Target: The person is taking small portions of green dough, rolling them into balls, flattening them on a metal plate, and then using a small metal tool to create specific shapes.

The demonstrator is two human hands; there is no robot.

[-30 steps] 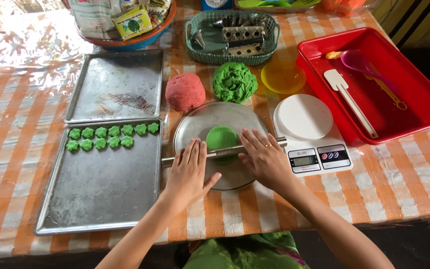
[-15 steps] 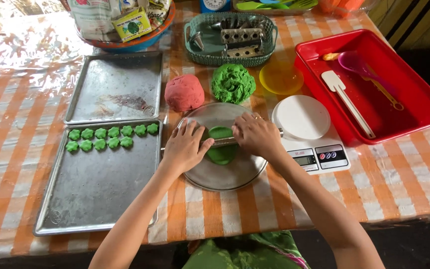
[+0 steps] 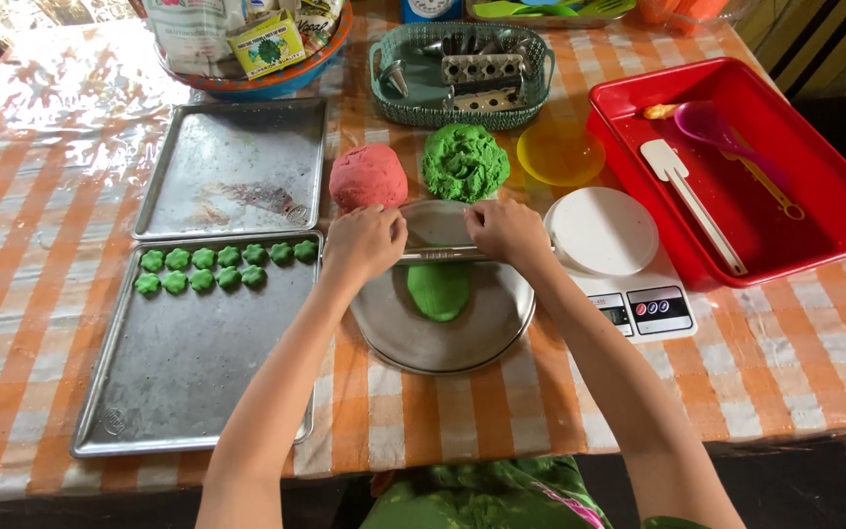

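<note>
Shiny metal rod (image 3: 443, 255), matt dough (image 3: 439, 290)

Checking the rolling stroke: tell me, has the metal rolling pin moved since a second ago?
Yes. The metal rolling pin has travelled away from the person, from the near part of the round tray toward its far rim.

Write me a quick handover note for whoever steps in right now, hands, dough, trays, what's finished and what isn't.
Left hand and right hand: both pressed on a thin metal rolling rod, one at each end.
The rod lies across the far end of a strip of green dough on the round metal plate.
Done: eleven small green shaped pieces sit in two rows on the near baking tray.
Left: the green dough is flattened but uncut; a green dough lump and a pink dough ball lie untouched behind the plate. The far tray holds no pieces.
</note>
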